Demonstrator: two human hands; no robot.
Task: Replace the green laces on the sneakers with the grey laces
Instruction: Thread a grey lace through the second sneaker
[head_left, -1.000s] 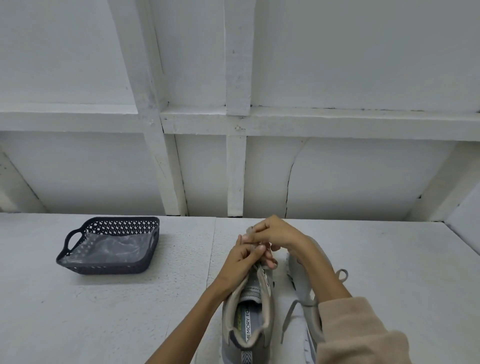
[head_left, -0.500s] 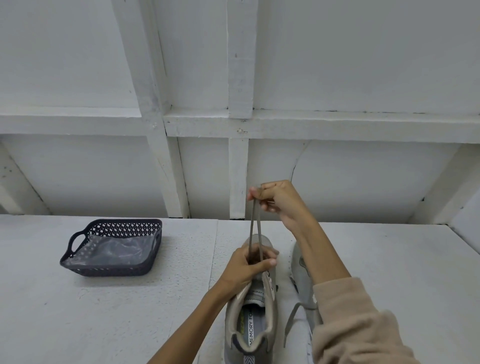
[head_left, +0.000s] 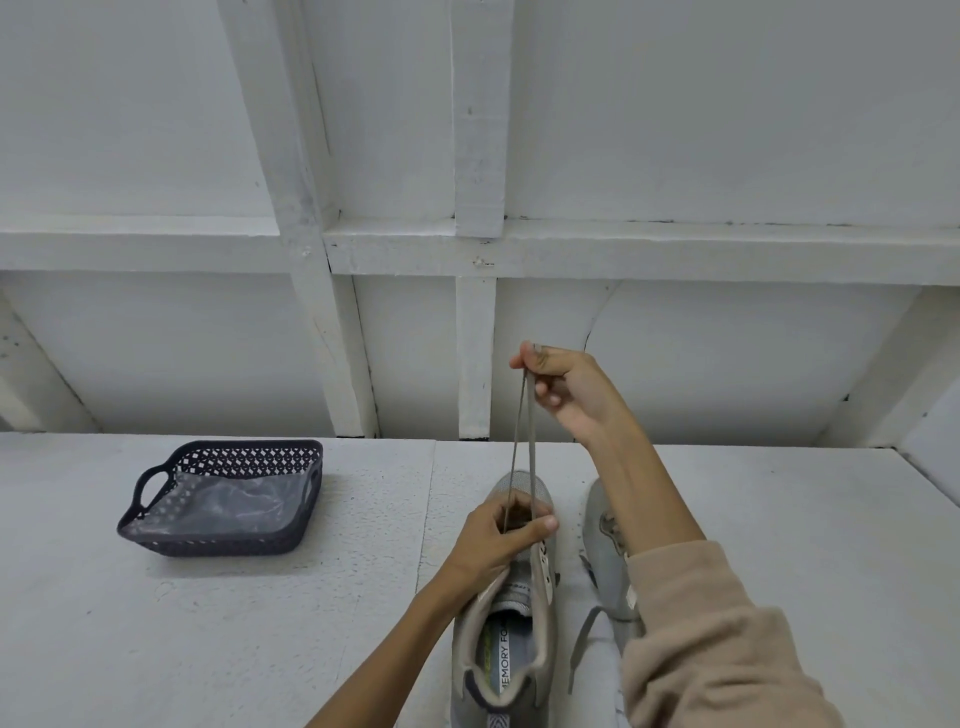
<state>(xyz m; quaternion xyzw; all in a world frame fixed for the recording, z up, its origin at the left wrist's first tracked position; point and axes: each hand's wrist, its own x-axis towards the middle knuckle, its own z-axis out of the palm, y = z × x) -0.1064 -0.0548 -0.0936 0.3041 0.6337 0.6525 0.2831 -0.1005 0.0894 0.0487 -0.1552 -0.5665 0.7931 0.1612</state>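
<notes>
A grey sneaker (head_left: 506, 644) lies on the white table (head_left: 311, 623) with its heel toward me. My left hand (head_left: 493, 540) grips it over the tongue area. My right hand (head_left: 563, 387) is raised above the toe and pinches both strands of a grey lace (head_left: 522, 441), which runs taut down to the shoe under my left hand. A second grey sneaker (head_left: 605, 540) lies to the right, partly hidden by my right forearm, with a loose grey lace end (head_left: 582, 649) trailing beside it.
A dark perforated plastic basket (head_left: 223, 499) with handles sits on the table at the left, lined with clear plastic. A white panelled wall (head_left: 467, 208) rises right behind the table's far edge.
My right hand has risen from the shoe's toe, drawing the grey lace up into two taut strands. My left hand stays on the sneaker.
</notes>
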